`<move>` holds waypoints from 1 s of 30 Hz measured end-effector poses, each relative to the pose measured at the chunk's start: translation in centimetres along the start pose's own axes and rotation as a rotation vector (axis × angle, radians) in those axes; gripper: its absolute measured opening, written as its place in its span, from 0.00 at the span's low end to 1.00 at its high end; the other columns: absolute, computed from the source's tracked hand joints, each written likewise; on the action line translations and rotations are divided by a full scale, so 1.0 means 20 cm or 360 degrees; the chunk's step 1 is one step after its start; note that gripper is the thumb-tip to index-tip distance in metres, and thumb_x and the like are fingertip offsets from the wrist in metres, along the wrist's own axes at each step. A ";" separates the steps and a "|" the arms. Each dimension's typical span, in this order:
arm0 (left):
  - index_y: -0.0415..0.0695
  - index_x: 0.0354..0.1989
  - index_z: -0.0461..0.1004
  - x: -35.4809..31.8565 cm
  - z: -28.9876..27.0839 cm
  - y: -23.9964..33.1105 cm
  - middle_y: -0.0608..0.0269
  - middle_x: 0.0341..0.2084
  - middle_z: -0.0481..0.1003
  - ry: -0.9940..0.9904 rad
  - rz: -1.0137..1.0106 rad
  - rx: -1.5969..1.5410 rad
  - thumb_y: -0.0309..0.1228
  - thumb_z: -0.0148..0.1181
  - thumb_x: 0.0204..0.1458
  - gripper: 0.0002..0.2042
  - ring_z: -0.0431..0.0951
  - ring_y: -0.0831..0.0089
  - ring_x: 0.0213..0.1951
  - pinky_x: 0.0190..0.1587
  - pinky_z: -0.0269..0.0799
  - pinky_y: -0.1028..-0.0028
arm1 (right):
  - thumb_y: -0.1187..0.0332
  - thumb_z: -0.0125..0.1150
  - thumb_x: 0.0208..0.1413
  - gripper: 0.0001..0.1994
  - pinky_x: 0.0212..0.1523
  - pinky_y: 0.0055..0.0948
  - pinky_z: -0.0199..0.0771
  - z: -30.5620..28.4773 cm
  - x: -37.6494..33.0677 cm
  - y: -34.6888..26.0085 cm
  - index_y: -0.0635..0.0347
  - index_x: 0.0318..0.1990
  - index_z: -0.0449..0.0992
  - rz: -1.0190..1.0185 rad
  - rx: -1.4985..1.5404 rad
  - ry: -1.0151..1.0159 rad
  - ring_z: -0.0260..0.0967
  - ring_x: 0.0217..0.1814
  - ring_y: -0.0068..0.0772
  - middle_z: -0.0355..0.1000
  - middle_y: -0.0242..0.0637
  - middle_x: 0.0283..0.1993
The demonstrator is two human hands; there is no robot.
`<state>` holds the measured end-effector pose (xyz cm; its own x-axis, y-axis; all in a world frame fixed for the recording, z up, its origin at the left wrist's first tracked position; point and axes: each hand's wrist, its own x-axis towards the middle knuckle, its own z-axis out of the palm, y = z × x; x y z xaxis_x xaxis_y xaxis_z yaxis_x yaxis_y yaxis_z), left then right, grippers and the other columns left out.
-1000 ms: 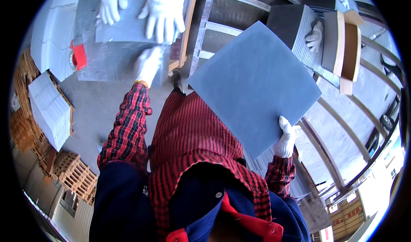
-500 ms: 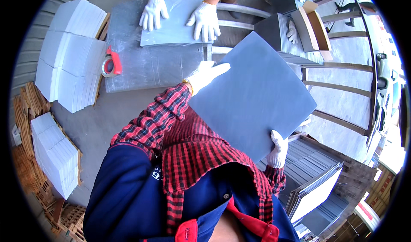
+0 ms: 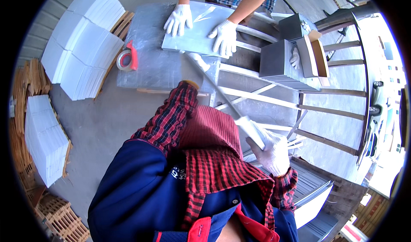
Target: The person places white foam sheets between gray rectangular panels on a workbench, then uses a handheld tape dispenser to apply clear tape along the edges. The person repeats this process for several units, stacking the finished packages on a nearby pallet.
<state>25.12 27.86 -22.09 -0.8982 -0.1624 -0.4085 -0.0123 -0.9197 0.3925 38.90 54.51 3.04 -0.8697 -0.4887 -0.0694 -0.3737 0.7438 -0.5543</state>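
A flat grey panel [image 3: 227, 101] is tipped up so that I see it almost edge-on, slanting from the table's near side toward my body. My right hand [image 3: 274, 152], in a white knit glove, is closed on its near end. At the far end my gloved left hand [image 3: 192, 74] holds the panel; motion blurs its fingers somewhat. Just beyond lies a small pile of grey panels [image 3: 195, 43] on a plastic-covered table [image 3: 150, 75]. A co-worker's left-side gloved hand [image 3: 179, 20] and right-side gloved hand [image 3: 224, 37] rest flat on that pile.
A tape dispenser [image 3: 127, 59] with red parts sits at the table's left. White stacks [image 3: 85, 41] stand on pallets to the left. At right, a metal rack [image 3: 329, 92] bears stacked grey panels [image 3: 278, 62] and an open carton [image 3: 314, 56]. More panels [image 3: 314, 199] stand near my right elbow.
The panel has turned from facing me broadly to nearly edge-on. My view has shifted, and the table and co-worker's hands appear farther right and lower.
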 end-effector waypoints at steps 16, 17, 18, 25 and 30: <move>0.46 0.48 0.79 -0.40 0.16 0.54 0.66 0.58 0.73 -0.0427 -0.2275 -0.2513 0.29 0.50 0.57 0.14 0.62 0.67 0.66 0.67 0.41 0.35 | 0.63 0.71 0.48 0.34 0.61 0.42 0.66 0.49 -0.01 0.76 0.67 0.62 0.66 0.1011 0.2344 0.0180 0.69 0.56 0.43 0.71 0.43 0.56; 0.46 0.49 0.79 -0.41 0.17 0.53 0.65 0.59 0.72 -0.0491 -0.2202 -0.2504 0.28 0.50 0.57 0.14 0.62 0.66 0.66 0.68 0.40 0.36 | 0.62 0.71 0.48 0.35 0.61 0.43 0.66 0.52 -0.03 0.77 0.68 0.62 0.65 0.1033 0.2374 0.0134 0.69 0.57 0.44 0.71 0.44 0.57; 0.46 0.50 0.78 -0.40 0.12 0.52 0.64 0.60 0.71 -0.0480 -0.2134 -0.2484 0.28 0.49 0.58 0.15 0.62 0.65 0.66 0.68 0.40 0.37 | 0.62 0.71 0.48 0.35 0.61 0.43 0.66 0.55 -0.05 0.77 0.68 0.62 0.65 0.1033 0.2400 0.0125 0.69 0.57 0.44 0.70 0.44 0.57; 0.40 0.59 0.71 -0.59 0.33 0.46 0.54 0.58 0.72 0.0129 0.0167 0.0536 0.52 0.44 0.65 0.27 0.64 0.66 0.62 0.69 0.52 0.64 | 0.66 0.71 0.50 0.23 0.52 0.34 0.72 0.55 -0.11 0.63 0.64 0.53 0.74 0.0901 0.2207 0.0175 0.73 0.47 0.32 0.76 0.38 0.47; 0.41 0.51 0.72 -0.55 0.09 0.75 0.67 0.24 0.72 -0.0120 0.0161 0.0334 0.58 0.39 0.64 0.30 0.72 0.73 0.29 0.38 0.66 0.70 | 0.70 0.71 0.51 0.17 0.45 0.26 0.73 0.38 0.04 0.35 0.67 0.48 0.79 0.0507 0.1321 0.0092 0.73 0.41 0.21 0.79 0.34 0.41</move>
<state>34.00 16.55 -10.16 -0.9296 -0.2157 -0.2987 -0.0043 -0.8043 0.5942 38.01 55.86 -7.30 -0.9157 -0.2746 -0.2935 0.2234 0.2593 -0.9396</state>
